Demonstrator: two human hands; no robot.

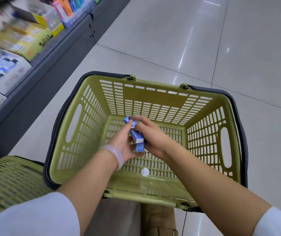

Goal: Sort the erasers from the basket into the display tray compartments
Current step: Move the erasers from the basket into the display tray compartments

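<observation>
Blue-and-white boxed erasers [136,136] — a small stack, lengthwise, mid-frame — sit held between both hands over the floor of the green slatted basket [92,106].

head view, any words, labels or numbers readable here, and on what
None can be read for sure.
Round white sticker on the basket floor: print too small.
Blue erasers in the hands: print blurred.
Yellow box on the shelf: dark print, blurred.
Other shelf packages: motion-blurred.

No text legible; print on shelf boxes [25,43] blurred, round sticker [145,172] on basket [153,97] floor too small to read
</observation>
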